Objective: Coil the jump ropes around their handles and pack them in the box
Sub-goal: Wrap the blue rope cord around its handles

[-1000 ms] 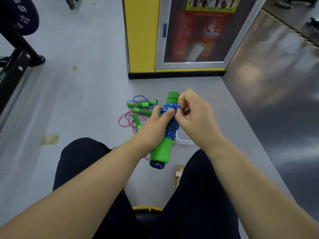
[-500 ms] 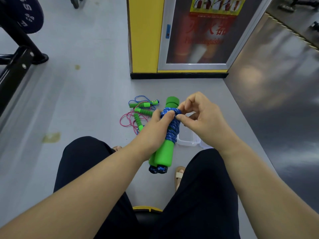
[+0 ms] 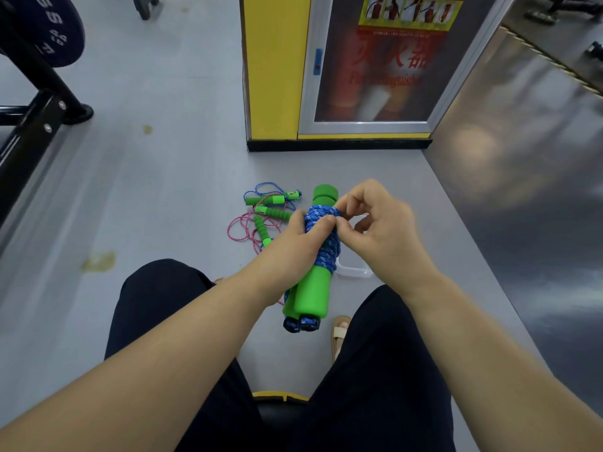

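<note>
1. Gripping the green handles (image 3: 313, 295) side by side, your left hand (image 3: 293, 246) wraps round them in front of the box (image 3: 355, 274) and hides most of it. Its thumb lies flat on the blue rope (image 3: 321, 216) wound round their middle.
2. Your right hand (image 3: 381, 233) pinches the top wrap between thumb and forefinger. The other fingers arch up, loosely curled, holding nothing.
3. What's new: a second ago that hand was bunched tight over the coil, and now it has eased to a fine pinch. The bundle has tipped a little toward you.
4. No loose tail shows, so my read is you're tucking the end in. This rope looks all but coiled.
5. Next stop for it should be the box. Whether anything lies inside it, I can't tell.
6. Left of the box and farther from you, the smaller ropes (image 3: 264, 216) lie tangled on the floor, not yet wound, so there's plenty of the task left.
</note>
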